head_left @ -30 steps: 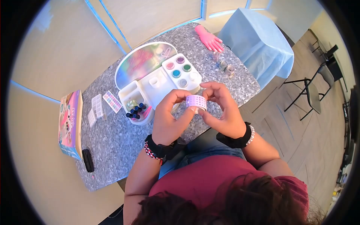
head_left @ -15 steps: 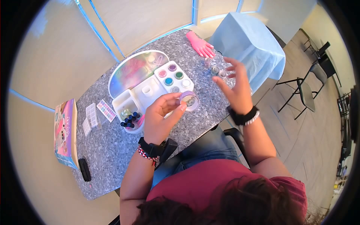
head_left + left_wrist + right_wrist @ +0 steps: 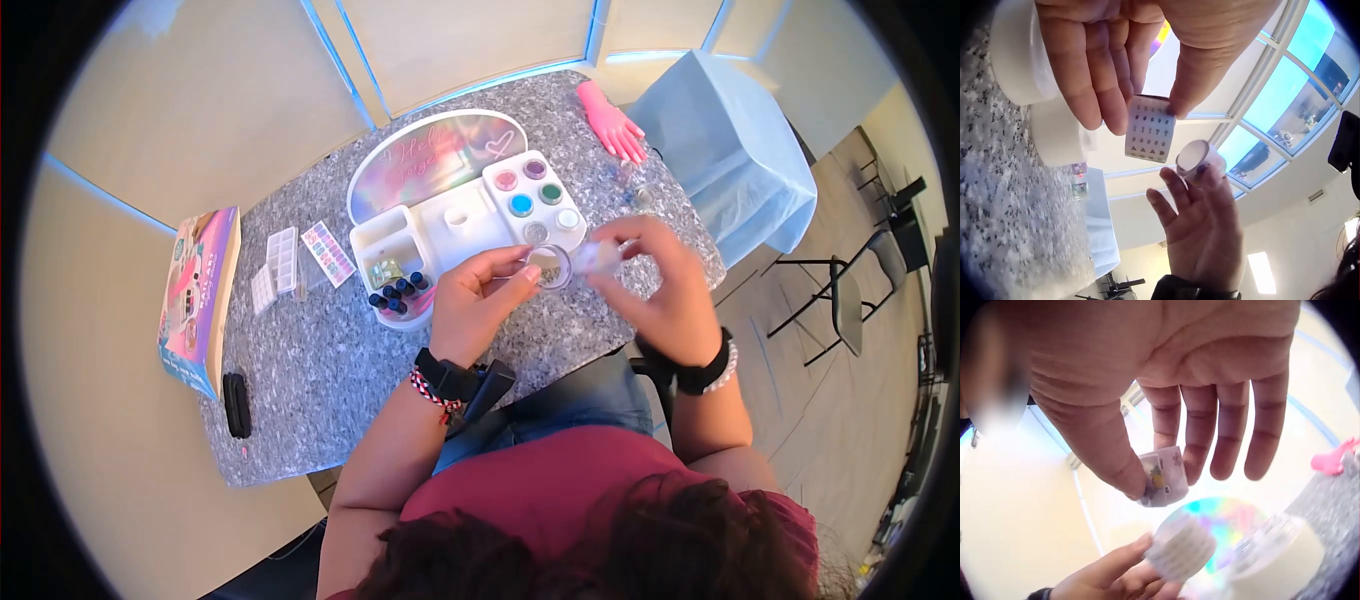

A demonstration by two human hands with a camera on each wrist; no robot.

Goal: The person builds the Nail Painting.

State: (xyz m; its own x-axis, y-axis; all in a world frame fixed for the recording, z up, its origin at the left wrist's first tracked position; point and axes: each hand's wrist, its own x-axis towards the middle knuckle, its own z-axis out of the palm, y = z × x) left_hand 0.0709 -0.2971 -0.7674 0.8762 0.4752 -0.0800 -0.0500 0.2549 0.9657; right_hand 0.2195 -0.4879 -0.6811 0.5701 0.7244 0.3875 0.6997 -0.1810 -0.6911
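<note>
My left hand (image 3: 478,305) holds a wide, hollow roll of patterned strip (image 3: 550,268) by its edge, between thumb and fingers. In the left wrist view, rows of tiny dark shapes cover the band of this patterned roll (image 3: 1150,129). Just to its right, my right hand (image 3: 668,295) pinches a smaller roll (image 3: 597,256), blurred in the head view. The right wrist view shows yellow and grey print on the small roll (image 3: 1164,477), between thumb and fingers. The two rolls are close together above the table's near edge.
A white nail station (image 3: 440,235) stands behind the hands, with glitter pots (image 3: 521,205) and dark-capped bottles (image 3: 397,290). A pink model hand (image 3: 612,125) lies at the back right. Left are a sticker sheet (image 3: 328,253), white trays (image 3: 282,262), a box (image 3: 203,300) and a black case (image 3: 236,405).
Both hands held the patterned roll at first. The right hand let go, reached toward the small round things at right, and came back with the small roll. The left hand kept its hold.
</note>
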